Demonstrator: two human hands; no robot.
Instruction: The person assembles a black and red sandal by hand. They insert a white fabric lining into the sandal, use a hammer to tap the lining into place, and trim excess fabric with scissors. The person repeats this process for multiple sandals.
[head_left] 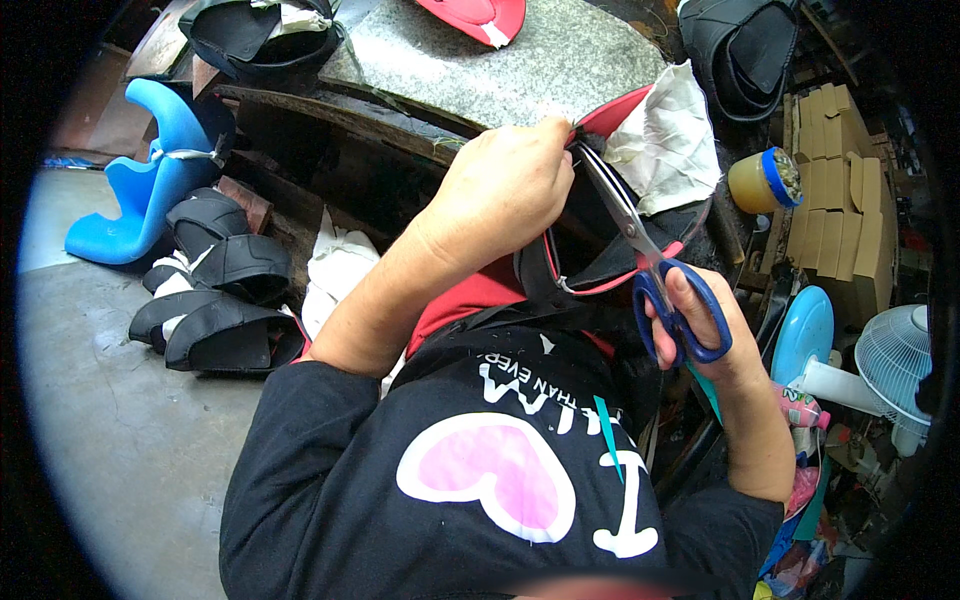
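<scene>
Some white lettering (pixel 629 500), perhaps creased, near blue-handled scissors (pixel 648 252)

The scissors (pixel 640 240) have dark blue handles (pixel 720 325) and silver blades (pixel 613 192). The cloth (pixel 662 150) by them is white, and the black piece (pixel 618 262) has a pink edge. The far slab (pixel 480 70) is grey with specks. The shirt (pixel 310 480) is black with white letters (pixel 629 500) and a pink heart (pixel 490 476). The foam (pixel 130 205) on the left is bright blue.

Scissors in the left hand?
No, the right hand grips the blue-handled scissors, while the left hand is up near their tips.
</scene>
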